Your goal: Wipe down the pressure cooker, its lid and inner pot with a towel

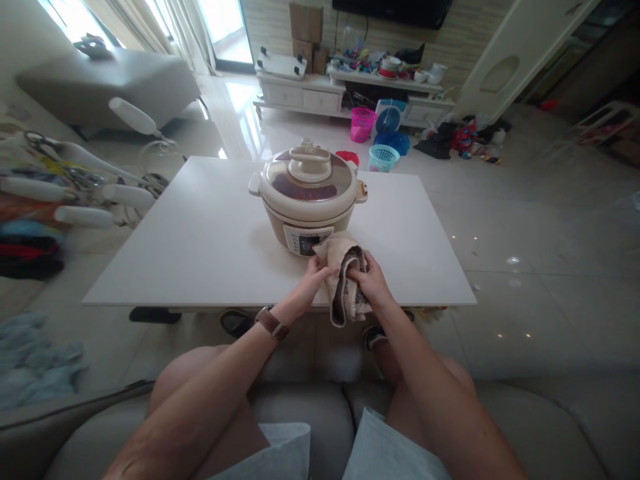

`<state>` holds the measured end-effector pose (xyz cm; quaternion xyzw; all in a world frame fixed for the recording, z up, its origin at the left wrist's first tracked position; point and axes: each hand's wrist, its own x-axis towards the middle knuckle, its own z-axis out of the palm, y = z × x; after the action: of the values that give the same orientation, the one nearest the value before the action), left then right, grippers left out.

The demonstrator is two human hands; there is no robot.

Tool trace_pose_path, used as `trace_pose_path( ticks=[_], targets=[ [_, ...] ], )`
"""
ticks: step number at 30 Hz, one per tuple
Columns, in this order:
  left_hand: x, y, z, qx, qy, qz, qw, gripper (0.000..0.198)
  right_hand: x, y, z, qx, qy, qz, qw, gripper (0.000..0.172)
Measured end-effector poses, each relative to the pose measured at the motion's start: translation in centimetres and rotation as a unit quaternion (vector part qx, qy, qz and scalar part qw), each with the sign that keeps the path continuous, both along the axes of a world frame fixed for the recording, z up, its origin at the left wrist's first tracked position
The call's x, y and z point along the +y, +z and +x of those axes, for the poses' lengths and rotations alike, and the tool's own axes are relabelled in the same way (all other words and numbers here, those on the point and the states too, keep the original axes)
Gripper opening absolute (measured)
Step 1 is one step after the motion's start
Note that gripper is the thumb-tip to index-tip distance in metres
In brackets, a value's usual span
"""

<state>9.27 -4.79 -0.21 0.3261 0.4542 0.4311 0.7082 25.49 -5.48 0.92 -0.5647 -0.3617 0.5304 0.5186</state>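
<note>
Between my two hands is a folded beige and dark brown cloth (pixel 345 257), held over the near edge of the table. My left hand (pixel 311 285) pinches its left side, fingers closed. On the other side my right hand (pixel 371 281) grips the cloth, with some fingers tucked inside the fold. Just behind the cloth stands a beige electric cooker (pixel 313 217), its lid (pixel 309 175) on. A dark, reddish-brown patch shows through the clear part of the lid. The cloth covers the lower right of the cooker's control panel (pixel 295 240).
The white table (pixel 210 233) stretches out to both sides of the cooker. Beyond it, a pink basket (pixel 363 125) and a light blue basket (pixel 383 157) stand on the floor. A branched white lamp (pixel 130 195) is at the left. A grey sofa (pixel 305 413) lies beneath me.
</note>
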Motion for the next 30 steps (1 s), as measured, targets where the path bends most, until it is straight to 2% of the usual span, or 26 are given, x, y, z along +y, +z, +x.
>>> trace_pose_path(
  ticks=[1,3,7,9,12,15,19,23,26,30],
  targets=[
    [-0.6,0.0,0.4,-0.047,-0.037,-0.015,0.998,0.066,0.0,-0.2,-0.3,-0.004,0.008,-0.006,1.0,0.057],
    [-1.4,0.1,1.0,-0.108,-0.063,-0.04,0.991,0.062,-0.1,-0.3,-0.7,-0.006,0.021,-0.015,1.0,0.061],
    [-1.3,0.4,1.2,-0.133,-0.05,-0.073,0.987,0.038,-0.1,0.0,-0.7,-0.003,0.034,-0.01,0.999,0.066],
    [-0.9,0.3,1.0,-0.132,-0.029,-0.096,0.986,0.027,0.0,0.3,-0.2,0.0,0.049,0.0,0.999,0.068],
    [-0.3,0.1,0.6,-0.117,0.043,-0.125,0.984,0.015,0.0,0.6,0.4,-0.01,0.045,0.018,0.999,0.066],
    [0.2,0.2,0.2,-0.115,0.085,-0.165,0.976,0.022,0.0,0.7,0.7,-0.043,0.032,0.048,0.997,0.059],
    [0.8,1.2,-0.3,-0.151,0.071,-0.225,0.96,0.037,0.2,0.5,0.9,-0.074,0.018,0.092,0.993,0.045],
    [0.9,2.4,-0.6,-0.18,0.055,-0.217,0.958,0.043,-0.5,1.0,0.7,-0.192,-0.001,0.139,0.972,0.036],
    [0.4,2.8,-0.8,-0.216,0.016,-0.185,0.959,0.044,-1.7,1.8,-0.5,-0.258,0.073,0.178,0.947,0.043],
    [-0.1,2.6,-0.9,-0.226,-0.013,-0.151,0.962,0.036,-3.1,2.4,-2.0,-0.295,0.197,0.227,0.907,0.068]
  ],
)
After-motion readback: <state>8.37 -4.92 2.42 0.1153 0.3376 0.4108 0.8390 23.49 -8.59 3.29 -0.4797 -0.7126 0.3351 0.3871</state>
